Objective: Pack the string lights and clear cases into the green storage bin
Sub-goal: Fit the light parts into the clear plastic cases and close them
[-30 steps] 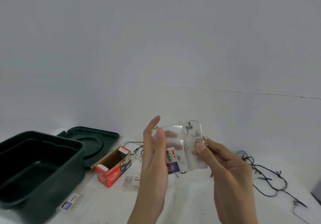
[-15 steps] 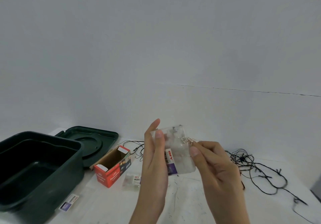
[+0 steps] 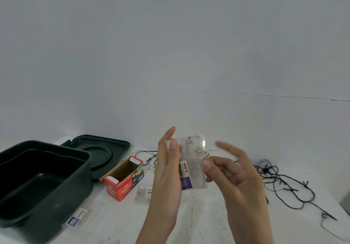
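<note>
Transparent rectangular plastic case [image 3: 193, 160], barcode-labelled, is held upright above the white table [image 3: 208, 215] by the left hand [image 3: 166, 170], pinched between thumb and fingers. The right hand [image 3: 240, 177] is blurred at its right edge; its grip cannot be told. The dark green plastic storage bin [image 3: 56, 187] is seen open at left, the tangled black string lights [image 3: 280, 183] at right.

At lower left of the frame, the storage bin [image 3: 83, 161] stands on the table [image 3: 204, 217], its lid [image 3: 113, 147] behind it. A cardboard box [image 3: 123, 184] lies to its right, with a small case [image 3: 144, 192] beside that. At centre, above the table, a held case [image 3: 193, 160] sits between the left hand [image 3: 166, 171] and the right hand [image 3: 234, 175]. The string lights [image 3: 280, 183] sprawl at right.
</note>
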Demonstrator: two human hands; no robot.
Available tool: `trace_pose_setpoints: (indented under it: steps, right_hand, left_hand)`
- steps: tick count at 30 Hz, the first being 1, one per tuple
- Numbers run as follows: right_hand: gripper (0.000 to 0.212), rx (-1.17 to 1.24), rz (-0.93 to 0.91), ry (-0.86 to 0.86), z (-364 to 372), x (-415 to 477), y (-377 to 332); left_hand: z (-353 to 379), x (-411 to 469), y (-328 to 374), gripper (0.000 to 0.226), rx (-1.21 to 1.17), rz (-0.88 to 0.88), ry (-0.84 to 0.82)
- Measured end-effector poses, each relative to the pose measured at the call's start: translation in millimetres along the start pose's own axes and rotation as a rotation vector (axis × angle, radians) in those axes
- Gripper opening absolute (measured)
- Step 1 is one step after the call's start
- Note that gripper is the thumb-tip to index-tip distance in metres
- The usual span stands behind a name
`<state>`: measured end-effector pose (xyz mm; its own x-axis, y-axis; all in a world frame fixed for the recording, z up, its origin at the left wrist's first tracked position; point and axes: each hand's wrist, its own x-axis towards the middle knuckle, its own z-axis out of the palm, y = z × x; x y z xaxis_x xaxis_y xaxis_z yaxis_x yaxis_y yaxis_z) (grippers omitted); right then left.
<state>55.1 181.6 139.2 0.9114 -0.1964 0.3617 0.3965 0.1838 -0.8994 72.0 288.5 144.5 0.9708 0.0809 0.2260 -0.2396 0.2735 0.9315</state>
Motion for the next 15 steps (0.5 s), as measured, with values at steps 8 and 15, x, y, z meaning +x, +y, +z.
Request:
trace_pose_setpoints:
  steps: [8,15]
  right_hand:
    - [0.025,-0.202,-0.215,0.020,2.0,-7.2,7.6]
    - [0.011,-0.343,-0.180,-0.120,-4.4,-2.5,1.9]
  left_hand:
    - [3.3,-2.8,-4.1,0.036,-0.052,-0.027,0.048]
    - [4.2,-8.9,-0.8,0.038,-0.018,0.014,0.025]
